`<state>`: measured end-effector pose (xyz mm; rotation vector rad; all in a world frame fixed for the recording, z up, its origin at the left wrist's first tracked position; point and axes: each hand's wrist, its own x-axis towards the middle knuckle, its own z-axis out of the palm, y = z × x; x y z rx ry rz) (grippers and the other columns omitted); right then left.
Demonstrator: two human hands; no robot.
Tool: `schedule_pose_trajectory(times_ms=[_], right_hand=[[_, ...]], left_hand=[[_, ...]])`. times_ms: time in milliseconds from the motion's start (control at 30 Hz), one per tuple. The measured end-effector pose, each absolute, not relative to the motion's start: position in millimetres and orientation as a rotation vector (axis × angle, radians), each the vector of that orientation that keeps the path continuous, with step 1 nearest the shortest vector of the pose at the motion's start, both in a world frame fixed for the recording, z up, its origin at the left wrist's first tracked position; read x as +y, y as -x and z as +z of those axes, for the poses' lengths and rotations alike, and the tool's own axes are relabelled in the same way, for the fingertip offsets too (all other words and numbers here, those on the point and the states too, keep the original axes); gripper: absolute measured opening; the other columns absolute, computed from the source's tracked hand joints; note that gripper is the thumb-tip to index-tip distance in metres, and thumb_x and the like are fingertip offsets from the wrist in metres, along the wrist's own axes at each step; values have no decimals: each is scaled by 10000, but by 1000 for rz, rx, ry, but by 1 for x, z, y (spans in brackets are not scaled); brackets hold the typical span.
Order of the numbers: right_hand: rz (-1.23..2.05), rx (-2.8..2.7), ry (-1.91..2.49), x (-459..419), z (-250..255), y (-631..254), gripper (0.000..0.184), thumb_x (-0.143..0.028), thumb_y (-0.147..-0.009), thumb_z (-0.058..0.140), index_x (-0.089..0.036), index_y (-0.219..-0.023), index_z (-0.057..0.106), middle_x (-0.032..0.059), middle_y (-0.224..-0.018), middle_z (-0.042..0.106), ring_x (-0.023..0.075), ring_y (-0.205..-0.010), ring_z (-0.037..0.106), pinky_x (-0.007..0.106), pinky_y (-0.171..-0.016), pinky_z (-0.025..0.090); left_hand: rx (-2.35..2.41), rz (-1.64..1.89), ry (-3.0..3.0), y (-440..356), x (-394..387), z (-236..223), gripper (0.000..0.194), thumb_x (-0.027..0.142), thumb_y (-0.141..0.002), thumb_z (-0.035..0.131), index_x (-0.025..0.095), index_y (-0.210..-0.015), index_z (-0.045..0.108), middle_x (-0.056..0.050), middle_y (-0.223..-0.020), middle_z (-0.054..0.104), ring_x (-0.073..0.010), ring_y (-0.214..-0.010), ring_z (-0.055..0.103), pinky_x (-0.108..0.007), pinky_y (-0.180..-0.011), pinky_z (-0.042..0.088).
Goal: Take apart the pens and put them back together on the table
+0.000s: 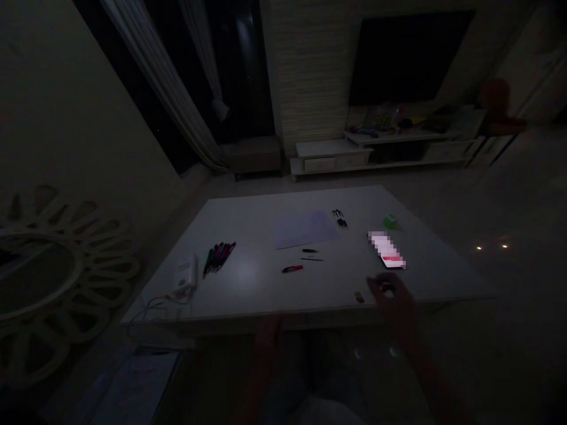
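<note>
The room is very dark. My right hand (394, 304) reaches over the near right edge of a white table (248, 283), fingers curled round a small roundish object I cannot make out. A small brown item (359, 296) lies just left of it. My left hand (269, 339) hangs just below the table's front edge, fingers pointing up and loosely together, holding nothing visible. On the table lie a lit phone (387, 250), a red pen (292, 269), a black pen (310, 251), a sheet of paper (305, 229) and a bunch of coloured pens (218, 257).
A green small object (390, 221) and black clips (340, 218) sit toward the far side. A white charger with cable (186, 277) lies at the left end. A round ornate mirror (48, 277) leans at left. A TV (407, 56) and low cabinet (376, 153) stand beyond.
</note>
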<state>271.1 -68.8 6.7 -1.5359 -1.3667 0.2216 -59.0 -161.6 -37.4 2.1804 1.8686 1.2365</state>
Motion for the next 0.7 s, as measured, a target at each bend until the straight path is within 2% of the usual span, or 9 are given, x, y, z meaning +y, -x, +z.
schedule_pose_trajectory(times_ms=[67,167,300,400,533,700], right_hand=[[243,-1516,1528,-63,-1,-268,349,-424,-811,589,-205,-1081,623,95,-1048,631,240,-976,574,394,-823,484],[257,-1731,1565,-44,-15,-252,280,-366,-804,562,-206,-1012,661,101,-1067,628,248,-1024,542,411,-894,426],[327,-1774,1662,-6,-20,-218,223,-303,-799,563,-216,-972,672,78,-1019,620,222,-987,540,352,-869,406],[381,-1826,1669,19,-15,-195,253,-288,-771,617,-221,-1010,665,77,-1024,606,217,-986,535,313,-849,398],[414,-1899,1698,41,-10,-176,197,-288,-763,650,-206,-938,685,90,-994,600,218,-965,541,290,-816,393],[377,-1983,1733,51,-7,-171,109,-258,-796,620,-182,-828,690,107,-937,618,212,-904,553,281,-766,388]], left_hand=[[1874,1270,-2214,59,-120,-11,246,261,-910,423,227,-1050,622,-56,-974,663,-193,-920,611,-380,-837,506],[1943,1160,-2272,50,-67,9,232,266,-880,494,227,-1073,617,-75,-1038,638,-214,-987,573,-391,-866,466],[2026,936,-2289,35,-21,8,309,278,-824,592,242,-1130,601,-83,-1137,597,-237,-1048,537,-408,-901,409],[2034,816,-2289,28,-5,2,276,312,-811,616,263,-1083,630,-64,-1124,594,-228,-1028,538,-405,-904,380],[2007,722,-2302,23,2,-1,156,330,-860,559,251,-955,655,-41,-1050,605,-201,-998,528,-374,-888,360],[1975,725,-2308,24,1,-1,168,215,-916,452,202,-977,608,-39,-992,628,-176,-970,539,-354,-892,346]])
